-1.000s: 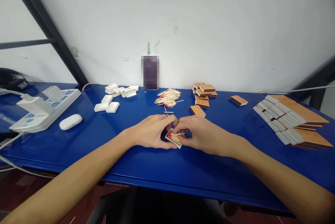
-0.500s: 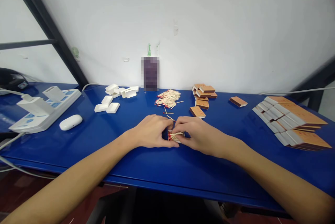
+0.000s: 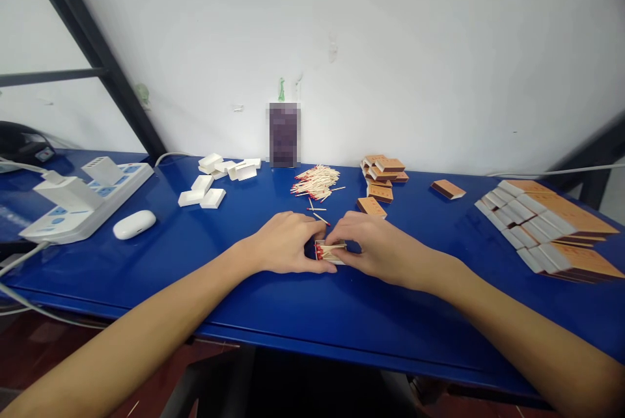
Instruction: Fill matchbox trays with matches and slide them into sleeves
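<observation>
My left hand [image 3: 288, 243] holds a small white matchbox tray [image 3: 340, 263] on the blue table, its thumb along the near side and its fingers at the far side. Inside the tray lie matches [image 3: 324, 251], their red heads toward the left. My right hand [image 3: 385, 249] is curled over the tray's right end, with thumb and fingertips on the matches. The fingertips partly hide the tray and the match ends. Just beyond the hands, a few loose matches [image 3: 319, 209] lie in front of a heap of matches [image 3: 316, 181].
White trays [image 3: 213, 198] lie at the back left, near a white earbud case [image 3: 135, 224] and a power strip [image 3: 81, 226]. Orange matchbox sleeves [image 3: 379, 193] are piled at the back right; one box [image 3: 448, 189] lies apart. Stacked matchboxes [image 3: 549, 226] stand far right.
My right thumb and fingertips have shifted slightly along the tray, showing more of the matches inside. My left hand keeps its hold. The whole view has moved a little.
</observation>
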A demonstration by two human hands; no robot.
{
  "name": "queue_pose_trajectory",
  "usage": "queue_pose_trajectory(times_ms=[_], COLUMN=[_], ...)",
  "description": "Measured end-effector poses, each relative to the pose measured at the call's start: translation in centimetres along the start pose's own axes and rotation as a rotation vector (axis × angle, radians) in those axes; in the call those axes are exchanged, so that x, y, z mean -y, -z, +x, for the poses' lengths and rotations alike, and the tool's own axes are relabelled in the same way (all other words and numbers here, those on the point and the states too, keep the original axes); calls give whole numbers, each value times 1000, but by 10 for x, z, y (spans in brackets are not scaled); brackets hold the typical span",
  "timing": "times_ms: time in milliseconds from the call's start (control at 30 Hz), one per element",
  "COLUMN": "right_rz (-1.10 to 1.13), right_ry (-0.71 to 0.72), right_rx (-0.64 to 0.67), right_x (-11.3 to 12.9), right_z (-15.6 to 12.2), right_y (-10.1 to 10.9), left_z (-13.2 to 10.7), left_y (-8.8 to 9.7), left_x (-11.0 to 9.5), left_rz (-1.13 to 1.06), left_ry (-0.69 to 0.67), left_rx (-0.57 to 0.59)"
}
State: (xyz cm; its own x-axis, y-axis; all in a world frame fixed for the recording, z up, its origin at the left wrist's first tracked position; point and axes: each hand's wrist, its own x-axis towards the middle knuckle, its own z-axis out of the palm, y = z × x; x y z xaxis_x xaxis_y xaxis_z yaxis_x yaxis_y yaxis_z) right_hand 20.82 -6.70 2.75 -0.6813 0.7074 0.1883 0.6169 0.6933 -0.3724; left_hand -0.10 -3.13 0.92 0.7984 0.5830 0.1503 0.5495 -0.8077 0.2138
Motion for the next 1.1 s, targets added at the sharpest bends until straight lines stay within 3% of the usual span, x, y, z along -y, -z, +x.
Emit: queue_pose_trajectory(times_ms=[633, 933, 1100], right_rz=[75, 308, 287], right_ry=[41, -73, -142], right_rx=[56, 101, -64], right_x=[0, -8, -15], right_z=[-1, 1, 4], right_y=[5, 5, 8], left_z=[0, 1, -1], left_y=[1, -1, 3], left_x=[3, 3, 4], left_rz=[-45, 76, 155], left_ry=[-44, -136, -99], left_rx=[3, -26, -26])
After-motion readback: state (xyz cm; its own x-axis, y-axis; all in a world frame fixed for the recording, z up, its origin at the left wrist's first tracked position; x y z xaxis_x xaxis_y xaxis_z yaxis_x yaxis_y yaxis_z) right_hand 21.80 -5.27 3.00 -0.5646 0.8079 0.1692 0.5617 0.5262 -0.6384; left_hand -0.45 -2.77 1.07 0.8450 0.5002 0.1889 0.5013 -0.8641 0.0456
